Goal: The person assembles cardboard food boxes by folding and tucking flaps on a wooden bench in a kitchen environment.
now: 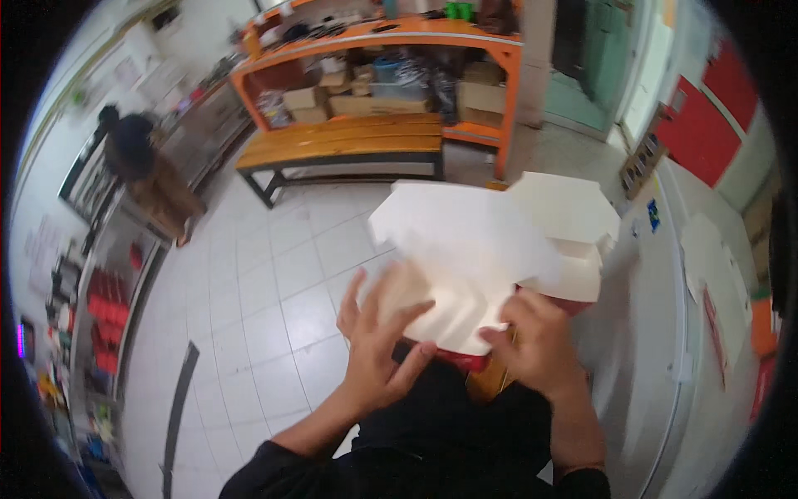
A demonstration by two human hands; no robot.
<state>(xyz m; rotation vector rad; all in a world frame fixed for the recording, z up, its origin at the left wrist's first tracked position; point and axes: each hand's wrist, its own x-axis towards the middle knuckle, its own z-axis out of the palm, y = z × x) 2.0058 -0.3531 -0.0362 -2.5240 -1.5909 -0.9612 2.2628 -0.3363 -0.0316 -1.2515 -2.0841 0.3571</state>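
Note:
In front of me is a partly folded carton (470, 249), white inside and red outside, with its lid flap standing open toward the far side. My left hand (374, 341) is at its left side with the fingers spread. Those fingers are slightly smeared by motion, and the thumb is by the near edge. My right hand (536, 337) is closed on the carton's near right corner, thumb and fingers pinching the wall. Just beyond it, to the right, stands a second open carton (573, 270) of the same white and red kind.
A wooden bench (349, 141) stands ahead, before an orange shelf unit (374, 40) with cardboard boxes. A white cabinet-like surface (644, 333) runs along my right. At the far left a person (145, 162) stands by a steel counter. Red items (108, 312) sit on the left shelving.

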